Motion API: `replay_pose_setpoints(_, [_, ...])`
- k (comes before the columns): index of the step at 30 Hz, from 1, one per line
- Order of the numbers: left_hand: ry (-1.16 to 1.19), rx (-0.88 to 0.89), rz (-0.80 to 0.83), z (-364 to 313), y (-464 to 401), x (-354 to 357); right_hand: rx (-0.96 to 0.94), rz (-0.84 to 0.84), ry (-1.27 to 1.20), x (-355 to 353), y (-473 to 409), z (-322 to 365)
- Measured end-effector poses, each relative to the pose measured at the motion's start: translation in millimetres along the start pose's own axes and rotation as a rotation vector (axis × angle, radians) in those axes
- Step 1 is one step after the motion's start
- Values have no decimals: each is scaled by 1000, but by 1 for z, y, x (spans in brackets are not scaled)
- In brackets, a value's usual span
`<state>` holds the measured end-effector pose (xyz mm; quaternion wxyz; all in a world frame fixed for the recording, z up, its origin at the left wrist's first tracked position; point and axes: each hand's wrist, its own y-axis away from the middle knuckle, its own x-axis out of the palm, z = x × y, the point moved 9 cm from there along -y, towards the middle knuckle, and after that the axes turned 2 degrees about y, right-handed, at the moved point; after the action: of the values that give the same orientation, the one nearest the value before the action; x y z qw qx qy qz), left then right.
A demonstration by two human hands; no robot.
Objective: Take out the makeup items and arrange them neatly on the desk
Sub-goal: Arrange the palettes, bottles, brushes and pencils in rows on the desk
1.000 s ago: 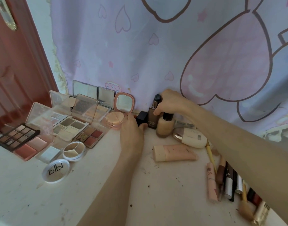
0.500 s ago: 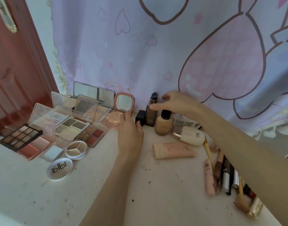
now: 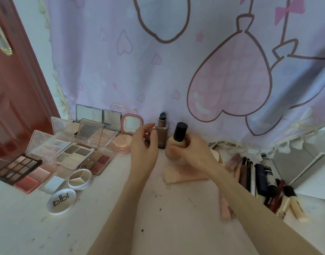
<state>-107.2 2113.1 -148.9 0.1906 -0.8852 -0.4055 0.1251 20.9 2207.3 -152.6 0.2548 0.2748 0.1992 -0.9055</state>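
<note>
White table [image 3: 176,227], stained, carrying all items. Near left: round white compact [image 3: 60,201], lettered lid; round three-part cream pot [image 3: 80,178] just behind. Near right: row of tubes and pencils [image 3: 264,183] lying side by side. Centre: pink squeeze tube [image 3: 183,176], lying flat under the right wrist. Left: open eyeshadow palettes [image 3: 53,161], clustered, lids raised. Right hand [image 3: 196,153]: fingers curled round the round foundation bottle [image 3: 176,144], black cap, upright on the table. Left hand [image 3: 145,148]: fingers apart, loosely bent, holding nothing, just beside the brown square bottle [image 3: 162,133]. Rear: pink mirror compact [image 3: 131,124]; heart-print curtain [image 3: 176,61].
</note>
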Motion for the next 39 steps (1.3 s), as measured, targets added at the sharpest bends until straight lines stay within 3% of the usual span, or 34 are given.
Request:
replay_pose_setpoints(6, [297,-96,350,-13,6,25,232,229,-899,10,45,-13])
replay_pose_setpoints(8, [391,-123,490,-18,13,38,317,351,-1067,17,56,-8])
replay_pose_setpoints(12, [668,-129,777,-32,30,51,269,593,-939,22,68,1])
replay_pose_setpoints(15, [759,-178,891,-36,36,53,314,658,-1077,28,77,-1])
replay_pose_setpoints(19, [815,-297,803,-25,31,54,320,683,-1183,38,81,4])
replay_pose_setpoints(23, [654,-336,601,-13,19,46,200,362,-684,22,65,-2])
replay_pose_setpoints(26, [490,-320,510,-6,17,42,206,202,-524,16,62,-12])
replay_pose_setpoints(31, [626,-308,749,-17,29,43,208,328,-702,22,68,-11])
replay_pose_setpoints(36, [580,-330,623,-12,23,38,181,395,-719,32,71,-3])
replay_pose_setpoints(39, [632,-325,772,-16,30,45,186,419,-744,34,73,-4])
